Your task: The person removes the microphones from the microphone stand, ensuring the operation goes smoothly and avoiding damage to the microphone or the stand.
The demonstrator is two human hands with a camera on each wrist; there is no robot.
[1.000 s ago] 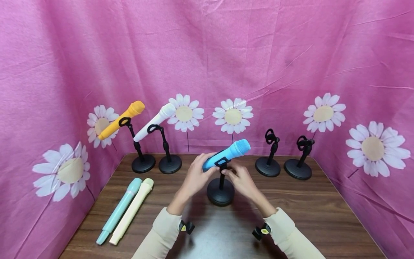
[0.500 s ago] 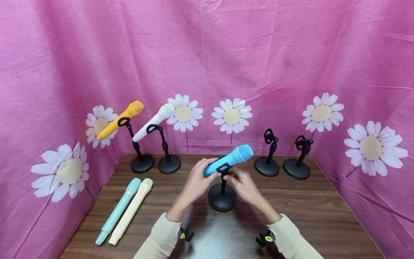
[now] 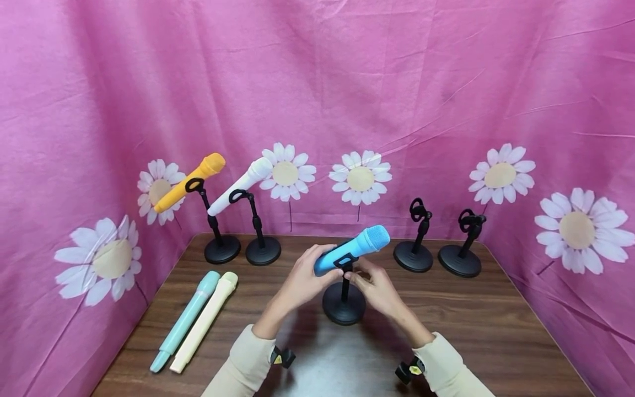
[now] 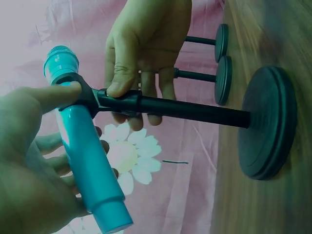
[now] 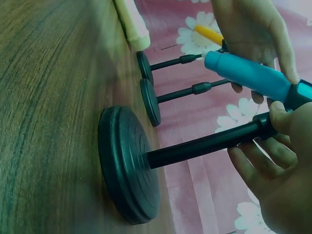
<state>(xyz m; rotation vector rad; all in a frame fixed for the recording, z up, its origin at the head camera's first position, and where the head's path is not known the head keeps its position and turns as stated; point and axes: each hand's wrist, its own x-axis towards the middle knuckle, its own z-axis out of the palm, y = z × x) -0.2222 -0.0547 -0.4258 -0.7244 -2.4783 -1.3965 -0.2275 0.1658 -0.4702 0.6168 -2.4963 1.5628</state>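
A blue microphone (image 3: 353,249) lies slanted in the clip of a black desk stand (image 3: 344,303), its mesh head up to the right. My left hand (image 3: 303,280) grips the microphone's body, fingers behind it and thumb against the clip (image 4: 78,91). On the stand's neck just under the clip, my right hand (image 3: 378,288) pinches with thumb and fingers, as the left wrist view shows. The round base (image 5: 127,165) seems to rest on the table. Part of the microphone's lower body is hidden by my left hand in the head view.
At the back left, an orange microphone (image 3: 190,182) and a white microphone (image 3: 243,184) sit in stands. Two more black stands (image 3: 413,255) (image 3: 460,259) stand back right. A mint microphone (image 3: 186,320) and a cream microphone (image 3: 204,322) lie on the wooden table (image 3: 496,342) at left.
The blue microphone and its stand have come slightly nearer to me and a little right, both hands moving with them. Both hands keep their holds.
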